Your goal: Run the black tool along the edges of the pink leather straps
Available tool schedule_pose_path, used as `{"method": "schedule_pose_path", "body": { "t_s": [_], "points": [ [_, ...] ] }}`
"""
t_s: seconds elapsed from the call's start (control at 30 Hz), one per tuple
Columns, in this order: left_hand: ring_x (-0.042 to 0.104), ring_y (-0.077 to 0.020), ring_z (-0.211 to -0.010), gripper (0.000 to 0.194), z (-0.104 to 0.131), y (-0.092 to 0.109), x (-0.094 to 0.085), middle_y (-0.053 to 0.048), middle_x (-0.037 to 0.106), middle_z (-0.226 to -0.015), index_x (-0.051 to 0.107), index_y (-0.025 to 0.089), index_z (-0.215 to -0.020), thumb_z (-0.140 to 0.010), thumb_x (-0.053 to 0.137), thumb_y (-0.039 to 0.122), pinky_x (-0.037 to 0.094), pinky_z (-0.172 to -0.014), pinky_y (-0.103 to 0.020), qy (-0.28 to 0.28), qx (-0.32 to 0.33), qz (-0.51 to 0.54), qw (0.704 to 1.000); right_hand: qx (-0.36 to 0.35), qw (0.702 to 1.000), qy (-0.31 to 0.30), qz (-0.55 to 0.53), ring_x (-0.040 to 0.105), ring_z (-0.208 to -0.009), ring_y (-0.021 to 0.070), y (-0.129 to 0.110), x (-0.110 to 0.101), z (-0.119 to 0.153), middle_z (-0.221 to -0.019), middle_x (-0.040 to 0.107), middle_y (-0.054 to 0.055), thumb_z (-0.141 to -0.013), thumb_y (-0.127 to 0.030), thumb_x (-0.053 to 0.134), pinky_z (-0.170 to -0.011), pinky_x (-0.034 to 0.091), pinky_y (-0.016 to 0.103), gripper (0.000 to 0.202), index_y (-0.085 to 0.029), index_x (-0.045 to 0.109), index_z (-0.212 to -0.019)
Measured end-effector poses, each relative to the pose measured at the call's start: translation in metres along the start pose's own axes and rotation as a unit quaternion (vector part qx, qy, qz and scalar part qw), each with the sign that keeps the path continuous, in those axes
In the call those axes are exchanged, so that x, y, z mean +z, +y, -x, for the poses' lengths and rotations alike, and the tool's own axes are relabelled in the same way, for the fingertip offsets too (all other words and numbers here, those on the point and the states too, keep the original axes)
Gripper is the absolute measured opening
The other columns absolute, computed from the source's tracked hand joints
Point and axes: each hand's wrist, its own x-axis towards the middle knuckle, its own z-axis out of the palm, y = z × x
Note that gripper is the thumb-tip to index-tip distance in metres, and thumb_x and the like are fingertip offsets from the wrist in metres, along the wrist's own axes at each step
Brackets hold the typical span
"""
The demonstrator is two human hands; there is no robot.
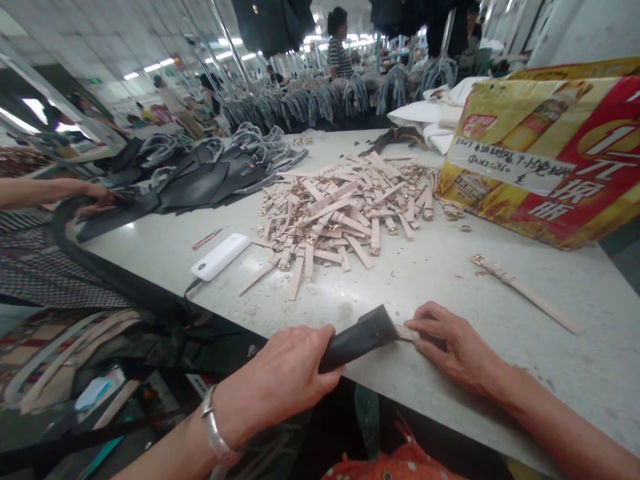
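My left hand (287,367) is closed around a dark leather strap (363,339), whose wide end points right over the table's front edge. From that end sticks out a pale strap piece (406,333), pinched between the thumb and fingers of my right hand (447,340). My right fingers hide most of the pale piece. Beyond my hands lies a heap of pale buckle straps (335,220) with gold-coloured buckles. A single buckle strap (530,293) lies apart on the right, its buckle end pointing away from me.
A yellow and red carton (530,153) stands at the right. On the left lie a white power bank (220,257), a red pen-like tool (207,239) and dark leather pieces (205,177). A co-worker's hand (100,199) touches a dark strap there. More straps (65,353) hang below the table.
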Motion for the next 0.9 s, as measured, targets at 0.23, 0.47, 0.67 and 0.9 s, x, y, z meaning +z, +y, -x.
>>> {"method": "schedule_pose_path", "body": {
  "t_s": [0.23,0.47,0.67,0.9],
  "points": [
    [0.064,-0.0228,-0.076,0.021,-0.004,0.029,-0.008,-0.005,0.064,-0.074,0.057,0.019,-0.087,-0.079,0.048,0.035,0.043,-0.063,-0.028,-0.021,0.023,-0.024,0.999,-0.006,1.0,-0.004,-0.015,0.055,-0.085,0.0184,0.0,-0.003,0.0,-0.093,0.057,0.007,-0.08,-0.013,0.052,-0.075,0.046,0.031,0.022,-0.02,0.067,-0.095],
    [0.063,-0.0214,-0.071,0.025,-0.019,0.02,0.001,-0.005,0.065,-0.075,0.058,0.02,-0.087,-0.08,0.046,0.041,0.044,-0.06,-0.028,0.013,0.023,0.017,1.0,-0.009,1.0,-0.012,-0.012,0.055,-0.082,0.0166,0.0,-0.004,-0.001,-0.092,0.057,0.006,-0.081,-0.014,0.051,-0.07,0.045,0.028,0.02,-0.02,0.066,-0.093],
    [0.061,-0.0184,-0.069,0.027,-0.004,-0.003,0.005,-0.004,0.064,-0.076,0.057,0.021,-0.087,-0.081,0.045,0.044,0.042,-0.061,-0.026,0.011,-0.021,0.037,0.999,-0.005,1.0,-0.003,0.002,0.054,-0.083,0.0169,-0.001,-0.003,-0.001,-0.092,0.057,0.006,-0.077,-0.01,0.052,-0.073,0.045,0.029,0.028,-0.02,0.066,-0.099],
    [0.064,-0.0219,-0.074,0.021,0.002,0.02,-0.002,-0.005,0.065,-0.076,0.056,0.02,-0.089,-0.081,0.045,0.036,0.042,-0.062,-0.028,-0.028,0.01,-0.014,0.999,-0.006,1.0,-0.003,-0.008,0.054,-0.082,0.0169,0.0,-0.003,0.0,-0.092,0.057,0.006,-0.078,-0.011,0.052,-0.072,0.044,0.029,0.027,-0.021,0.066,-0.099]
  ]
}}
